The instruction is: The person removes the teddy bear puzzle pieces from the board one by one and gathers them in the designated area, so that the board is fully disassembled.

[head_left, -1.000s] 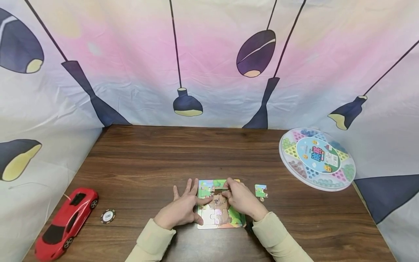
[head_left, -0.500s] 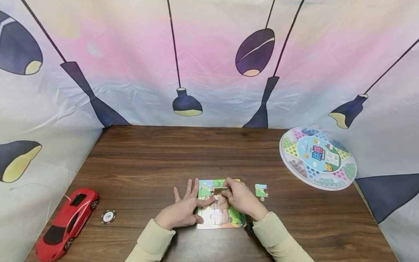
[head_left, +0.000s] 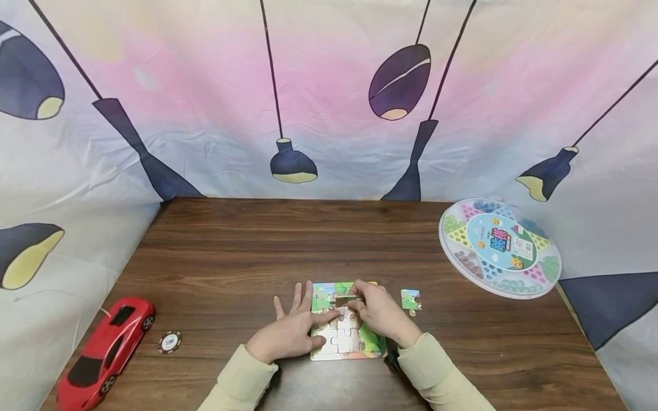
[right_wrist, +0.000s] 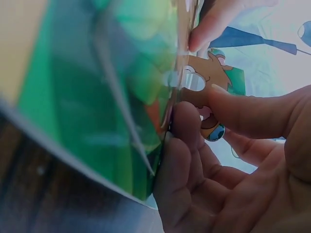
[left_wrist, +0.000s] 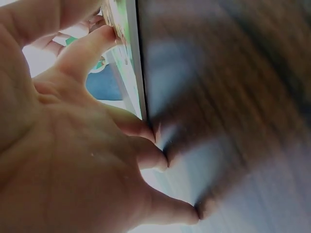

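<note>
A picture jigsaw puzzle (head_left: 377, 345) lies flat at the near middle of the table, with a brown gap in its upper part. My right hand (head_left: 382, 314) pinches a puzzle piece (right_wrist: 197, 73) between thumb and fingers. This piece, brown with a green corner, stands on edge over the gap and looks like a thin line in the head view. My left hand (head_left: 288, 335) lies spread at the puzzle's left side. Its index fingertip rests on the fitted pieces, while several other fingertips touch the wood, as the left wrist view shows.
One loose puzzle piece (head_left: 410, 299) lies right of the puzzle. A round Chinese checkers set (head_left: 498, 248) is at the back right. At the left are a red toy car (head_left: 105, 354) and a poker chip (head_left: 169, 341). A printed cloth (head_left: 339, 165) hangs behind the table.
My left index fingertip has slid slightly right over the puzzle. My right hand keeps its pinch on the puzzle piece at nearly the same spot.
</note>
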Tool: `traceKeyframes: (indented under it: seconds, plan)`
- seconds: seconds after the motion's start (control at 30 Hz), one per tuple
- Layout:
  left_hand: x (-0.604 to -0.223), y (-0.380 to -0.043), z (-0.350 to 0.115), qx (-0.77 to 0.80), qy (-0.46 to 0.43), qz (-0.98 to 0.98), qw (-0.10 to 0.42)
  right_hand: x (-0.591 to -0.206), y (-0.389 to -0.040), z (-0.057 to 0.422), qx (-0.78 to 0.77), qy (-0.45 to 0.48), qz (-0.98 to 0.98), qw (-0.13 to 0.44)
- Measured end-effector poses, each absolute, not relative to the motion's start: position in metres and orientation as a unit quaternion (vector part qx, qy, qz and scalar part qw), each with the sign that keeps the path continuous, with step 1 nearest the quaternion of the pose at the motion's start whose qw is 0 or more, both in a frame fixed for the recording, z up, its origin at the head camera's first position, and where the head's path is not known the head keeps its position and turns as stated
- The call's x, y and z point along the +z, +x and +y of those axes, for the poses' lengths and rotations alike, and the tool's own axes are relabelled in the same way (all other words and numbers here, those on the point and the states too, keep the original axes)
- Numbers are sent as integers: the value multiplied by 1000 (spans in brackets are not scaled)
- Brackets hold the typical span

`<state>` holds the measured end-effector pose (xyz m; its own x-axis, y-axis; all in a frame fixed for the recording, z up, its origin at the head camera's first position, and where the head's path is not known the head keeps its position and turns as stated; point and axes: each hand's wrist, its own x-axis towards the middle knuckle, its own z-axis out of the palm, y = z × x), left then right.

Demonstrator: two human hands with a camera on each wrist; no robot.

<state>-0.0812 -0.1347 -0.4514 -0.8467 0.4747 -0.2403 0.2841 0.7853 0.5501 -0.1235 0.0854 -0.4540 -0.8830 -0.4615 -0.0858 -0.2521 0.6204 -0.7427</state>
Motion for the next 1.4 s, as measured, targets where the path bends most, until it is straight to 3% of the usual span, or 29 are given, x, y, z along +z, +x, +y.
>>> traceKeyframes:
  seconds: [0.47, 0.87, 1.13, 1.4]
  plan:
    - [-455, -82, -132, 258, 194, 930, 178, -447, -125, 90, -505, -150, 834, 163]
    - [-456, -81, -136, 264, 207, 927, 168, -446, -115, 122, -479, -94, 870, 75]
    - [-455, -80, -136, 249, 199, 934, 163, -437, -106, 180, -464, -61, 884, -5]
    - [-455, -80, -136, 251, 185, 933, 179, -435, -103, 230, -438, 35, 898, -36]
